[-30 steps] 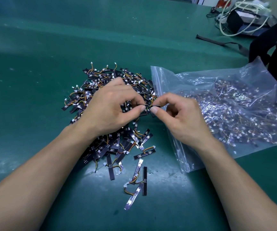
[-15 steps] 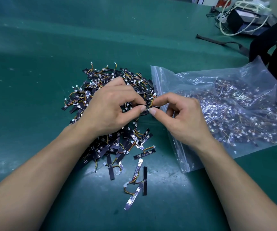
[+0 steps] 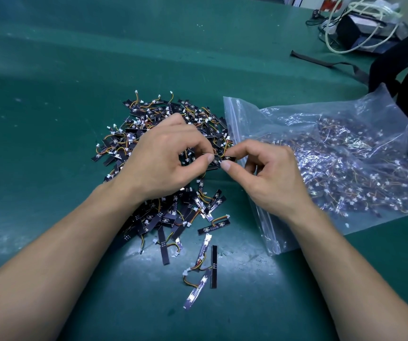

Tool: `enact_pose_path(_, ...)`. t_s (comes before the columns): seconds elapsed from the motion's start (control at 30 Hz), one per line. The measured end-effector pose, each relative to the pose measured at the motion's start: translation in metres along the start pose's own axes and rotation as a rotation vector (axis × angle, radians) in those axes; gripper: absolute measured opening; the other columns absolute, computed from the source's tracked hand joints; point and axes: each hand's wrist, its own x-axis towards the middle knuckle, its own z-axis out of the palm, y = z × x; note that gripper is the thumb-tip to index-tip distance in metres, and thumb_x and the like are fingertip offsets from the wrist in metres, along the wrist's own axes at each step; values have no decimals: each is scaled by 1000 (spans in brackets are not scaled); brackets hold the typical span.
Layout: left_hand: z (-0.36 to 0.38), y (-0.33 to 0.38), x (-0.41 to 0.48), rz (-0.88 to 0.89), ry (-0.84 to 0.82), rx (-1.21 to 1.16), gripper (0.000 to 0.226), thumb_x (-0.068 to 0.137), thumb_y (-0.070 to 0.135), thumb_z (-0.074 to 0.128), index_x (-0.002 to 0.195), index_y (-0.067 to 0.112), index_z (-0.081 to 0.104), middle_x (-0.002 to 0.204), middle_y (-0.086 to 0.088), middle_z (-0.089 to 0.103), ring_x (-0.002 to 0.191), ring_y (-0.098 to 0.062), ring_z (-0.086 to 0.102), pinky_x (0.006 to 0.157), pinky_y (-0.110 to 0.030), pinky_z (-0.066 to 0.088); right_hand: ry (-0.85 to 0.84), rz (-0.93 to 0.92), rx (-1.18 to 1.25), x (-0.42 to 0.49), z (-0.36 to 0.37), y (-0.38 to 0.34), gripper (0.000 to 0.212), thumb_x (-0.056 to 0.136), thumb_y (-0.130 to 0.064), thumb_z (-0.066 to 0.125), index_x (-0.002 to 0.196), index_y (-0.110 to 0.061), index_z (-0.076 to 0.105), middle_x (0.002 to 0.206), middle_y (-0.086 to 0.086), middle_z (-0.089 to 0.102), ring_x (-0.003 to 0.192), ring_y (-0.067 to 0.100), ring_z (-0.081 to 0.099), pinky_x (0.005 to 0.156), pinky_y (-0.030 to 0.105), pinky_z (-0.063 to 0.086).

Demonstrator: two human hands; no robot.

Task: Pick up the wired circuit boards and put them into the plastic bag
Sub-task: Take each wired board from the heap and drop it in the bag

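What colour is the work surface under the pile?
Green table mat, shown in the head view.

Electronics assembly workshop: green bench mat (image 3: 50,70), heaped wired circuit boards (image 3: 153,112), coiled cables (image 3: 372,9)

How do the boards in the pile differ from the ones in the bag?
The pile lies loose on the green table; the bagged boards sit inside the plastic bag. The pile looks sharp black, the bagged boards hazy. Both: black strips with orange wires and white plugs.
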Motion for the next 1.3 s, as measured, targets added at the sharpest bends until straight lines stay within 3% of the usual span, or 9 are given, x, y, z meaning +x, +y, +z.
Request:
enact_pose_path(0.13,-1,1,1,2,24,5,11,90,19,69,82,13,72,75,11,61,77,-19,47,68,-41,46,5,24,21,0,0,-1,4,85,-28,76,88,-25,76,64,-11,65,50,16,52,53,17,39)
enact_pose_path(0.43,-2,0,1,1,-10,-5,10,88,24,71,90,15,75,81,6,68,80,-21,50,72,-41,47,-9,1,53,1,-1,-2,6,87,-16,76,82,-14,77,66,-17,64,49,5,47,54,13,34)
enact_pose_path(0.53,-1,1,0,-1,-6,-6,9,89,22,71,86,14,74,78,8,65,79,-19,48,71,-40,46,-3,0,42,1,0,-2,5,87,-20,75,82,-18,76,65,-19,63,48,8,48,54,13,35)
enact_pose_path(0.7,-1,0,1,14,9,15,11,91,19,69,83,12,73,76,6,64,77,-21,47,70,-41,46,10,18,28,0,1,-2,4,85,-29,74,87,-27,76,56,-7,60,48,14,50,54,13,35)
enact_pose_path(0.93,-1,0,0,15,-6,-5,7,88,21,72,87,14,75,79,7,68,79,-16,48,71,-37,45,-26,-21,6,1,-1,-2,6,88,-19,74,83,-19,76,65,-15,63,49,8,48,53,16,36)
enact_pose_path(1.13,-1,0,0,6,-18,-5,8,89,21,71,86,14,74,78,7,67,78,-16,47,71,-37,45,-10,-15,5,1,0,-2,6,88,-20,75,82,-22,75,66,-9,67,50,14,50,53,18,38)
enact_pose_path(1.3,0,-1,0,11,-2,19,10,90,19,70,83,12,74,76,6,66,77,-20,49,69,-39,46,3,21,18,0,1,-3,6,86,-24,76,89,-29,74,62,-28,59,50,15,51,53,11,35)
